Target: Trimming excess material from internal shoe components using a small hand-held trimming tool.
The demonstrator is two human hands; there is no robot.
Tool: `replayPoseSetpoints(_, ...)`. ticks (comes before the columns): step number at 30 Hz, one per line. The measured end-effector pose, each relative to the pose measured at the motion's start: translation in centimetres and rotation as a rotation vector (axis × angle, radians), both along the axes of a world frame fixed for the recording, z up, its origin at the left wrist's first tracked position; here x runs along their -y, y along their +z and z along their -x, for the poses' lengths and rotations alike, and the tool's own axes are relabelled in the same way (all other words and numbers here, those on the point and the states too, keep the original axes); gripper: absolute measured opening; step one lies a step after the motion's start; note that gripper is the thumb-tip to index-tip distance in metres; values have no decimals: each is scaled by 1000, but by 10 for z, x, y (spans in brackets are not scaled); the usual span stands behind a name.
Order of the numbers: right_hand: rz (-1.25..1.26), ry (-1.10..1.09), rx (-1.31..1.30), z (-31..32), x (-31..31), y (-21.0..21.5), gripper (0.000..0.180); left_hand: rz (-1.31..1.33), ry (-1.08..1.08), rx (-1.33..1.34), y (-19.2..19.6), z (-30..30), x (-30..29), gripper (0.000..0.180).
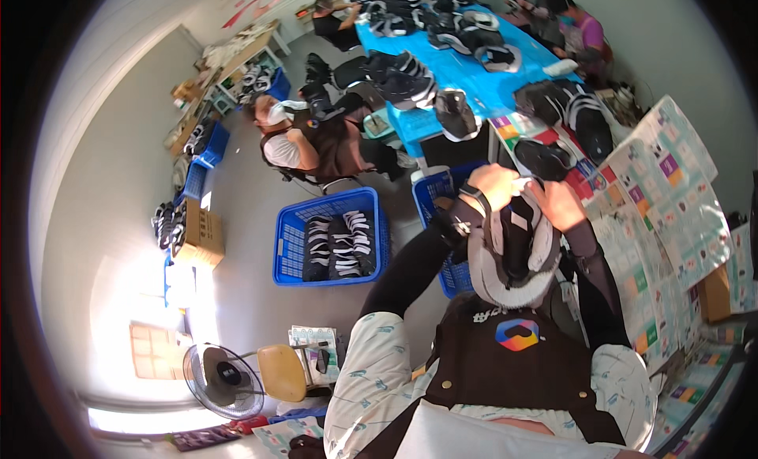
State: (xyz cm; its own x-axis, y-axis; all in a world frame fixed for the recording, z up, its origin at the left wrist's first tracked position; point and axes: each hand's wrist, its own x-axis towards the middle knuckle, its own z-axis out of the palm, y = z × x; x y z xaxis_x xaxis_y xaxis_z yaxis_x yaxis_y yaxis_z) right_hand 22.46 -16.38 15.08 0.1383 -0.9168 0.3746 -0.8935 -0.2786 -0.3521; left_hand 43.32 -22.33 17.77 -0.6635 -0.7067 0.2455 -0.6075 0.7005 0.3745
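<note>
A grey, white and black sneaker [517,289] is held in front of my chest, its opening facing up and its heel toward me. My left hand [493,187] closes on the far end of the sneaker, with a dark band round the wrist. Opposite it, my right hand [559,206] has its fingers curled on the same end. A small white bit shows between the fingertips, too small to name. Just beyond my hands, a black shoe [545,159] rests on the table edge.
A blue basket [284,257] of shoes stands on the floor to the left; another blue basket [430,198] is partly behind my left arm. Many shoes cover the blue table [517,64]. A seated co-worker [316,147], a fan [223,378] and a stool [282,372] are at left.
</note>
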Motion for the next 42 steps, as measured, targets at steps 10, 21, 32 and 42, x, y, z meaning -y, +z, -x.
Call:
replayPoseSetpoints(10, 94, -149, -98, -17, 8, 3, 38, 142, 178, -80, 3, 1, -8, 28)
replayPoseSetpoints(21, 300, -257, 14, 0, 8, 70, 21, 137, 68, -361, 99, -10, -15, 46)
replayPoseSetpoints(32, 380, -50, 283, -12, -7, 35, 25, 255, 217, -723, 37, -10, -35, 12)
replayPoseSetpoints(42, 49, 46, 718, 11, -60, 11, 13, -10, 280, -765, -7, -15, -76, 9)
